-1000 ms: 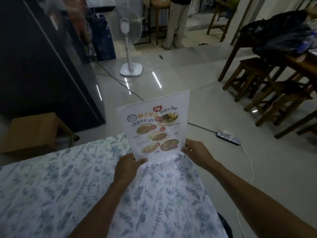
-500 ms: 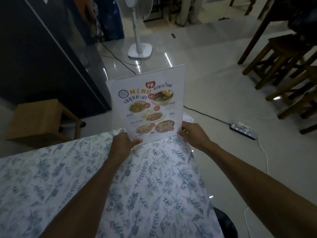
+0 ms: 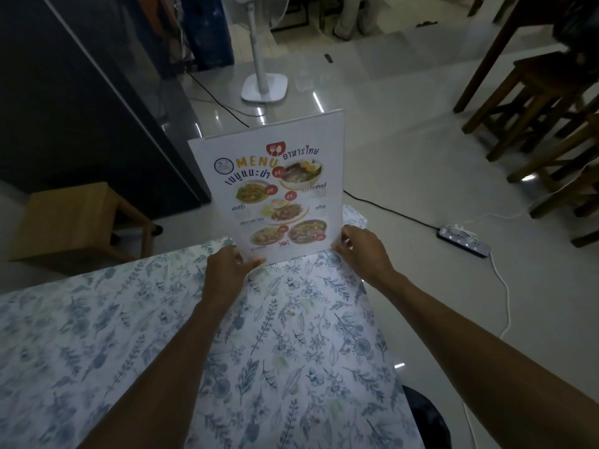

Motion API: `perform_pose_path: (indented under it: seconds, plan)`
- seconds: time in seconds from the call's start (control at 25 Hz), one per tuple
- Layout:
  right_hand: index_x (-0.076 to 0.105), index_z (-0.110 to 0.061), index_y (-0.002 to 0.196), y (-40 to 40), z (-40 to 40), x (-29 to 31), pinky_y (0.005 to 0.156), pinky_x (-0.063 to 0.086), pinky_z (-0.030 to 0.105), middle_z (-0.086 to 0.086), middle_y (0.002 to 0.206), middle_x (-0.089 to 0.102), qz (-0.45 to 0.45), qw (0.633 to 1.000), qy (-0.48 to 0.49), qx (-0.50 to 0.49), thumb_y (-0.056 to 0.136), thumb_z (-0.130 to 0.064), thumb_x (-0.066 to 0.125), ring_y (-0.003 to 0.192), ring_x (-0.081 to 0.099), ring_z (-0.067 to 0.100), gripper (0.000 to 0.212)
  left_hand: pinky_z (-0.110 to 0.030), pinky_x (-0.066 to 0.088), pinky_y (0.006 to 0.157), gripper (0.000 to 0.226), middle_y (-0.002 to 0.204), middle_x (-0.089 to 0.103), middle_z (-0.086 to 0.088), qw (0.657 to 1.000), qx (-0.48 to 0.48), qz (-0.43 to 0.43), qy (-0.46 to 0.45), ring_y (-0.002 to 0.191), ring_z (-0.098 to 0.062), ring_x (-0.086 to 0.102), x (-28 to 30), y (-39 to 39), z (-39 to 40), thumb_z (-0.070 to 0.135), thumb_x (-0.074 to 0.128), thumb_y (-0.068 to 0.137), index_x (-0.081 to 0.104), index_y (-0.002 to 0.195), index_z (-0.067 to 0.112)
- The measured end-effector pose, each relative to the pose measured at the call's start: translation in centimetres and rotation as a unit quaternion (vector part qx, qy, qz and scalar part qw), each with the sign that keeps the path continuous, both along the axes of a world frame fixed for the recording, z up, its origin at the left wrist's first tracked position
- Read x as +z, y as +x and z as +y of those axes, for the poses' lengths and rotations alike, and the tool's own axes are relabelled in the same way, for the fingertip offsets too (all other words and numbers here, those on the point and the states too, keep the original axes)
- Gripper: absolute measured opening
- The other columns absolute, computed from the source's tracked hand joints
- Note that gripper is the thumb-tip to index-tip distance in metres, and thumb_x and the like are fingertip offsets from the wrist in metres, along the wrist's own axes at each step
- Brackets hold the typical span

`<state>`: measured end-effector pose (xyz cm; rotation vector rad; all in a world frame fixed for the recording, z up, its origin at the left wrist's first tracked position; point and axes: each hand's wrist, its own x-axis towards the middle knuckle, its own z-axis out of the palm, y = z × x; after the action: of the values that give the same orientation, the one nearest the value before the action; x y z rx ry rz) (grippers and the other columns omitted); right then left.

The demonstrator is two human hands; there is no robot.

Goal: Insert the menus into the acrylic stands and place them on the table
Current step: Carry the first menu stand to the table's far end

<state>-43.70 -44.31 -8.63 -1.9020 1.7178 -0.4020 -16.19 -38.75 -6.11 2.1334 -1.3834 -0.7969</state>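
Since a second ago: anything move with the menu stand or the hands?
Little changed. The camera tipped down and closer, so the menu stand fills more of the view. It stays upright at the far corner of the floral-cloth table, menu facing the wearer. The left hand still pinches its lower left corner and the right hand its lower right; neither let go. Whether the base rests on the cloth is unclear.
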Motion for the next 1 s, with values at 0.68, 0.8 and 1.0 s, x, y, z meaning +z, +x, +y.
perform_pose_path:
  seconds: [0.68, 0.8, 1.0]
  plan:
    - [0.058, -0.011, 0.113, 2.9, 9.0, 4.1, 0.079, 0.055, 0.037, 0.009, 0.103, 0.069, -0.057, 0.994, 0.023, -0.087, 0.077, -0.025, 0.083, 0.088, 0.064, 0.021, 0.046, -0.04, 0.054, 0.085, 0.049, 0.112, 0.064, -0.011, 1.0, -0.026, -0.014, 0.001, 0.1, -0.026, 0.064, 2.2, 1.4, 9.5, 0.03, 0.08, 0.077, 0.056, 0.114, 0.01]
    - [0.058, -0.011, 0.112, 5.8, 13.1, 6.4, 0.077, 0.053, 0.034, 0.008, 0.102, 0.07, -0.056, 0.996, 0.002, -0.07, 0.078, -0.027, 0.083, 0.085, 0.063, 0.019, 0.045, -0.037, 0.055, 0.083, 0.047, 0.113, 0.064, -0.009, 0.999, -0.031, -0.005, -0.025, 0.097, -0.022, 0.064, 4.4, 3.4, 13.3, 0.033, 0.077, 0.079, 0.056, 0.115, 0.012]
    - [0.057, -0.013, 0.113, 13.0, 21.8, 10.1, 0.077, 0.055, 0.035, 0.006, 0.1, 0.07, -0.071, 0.996, -0.02, -0.053, 0.078, -0.028, 0.082, 0.089, 0.065, 0.021, 0.045, -0.032, 0.054, 0.084, 0.047, 0.116, 0.064, -0.007, 0.998, -0.026, 0.002, -0.057, 0.094, -0.015, 0.061, 8.3, 8.8, 21.7, 0.037, 0.074, 0.082, 0.055, 0.119, 0.014]
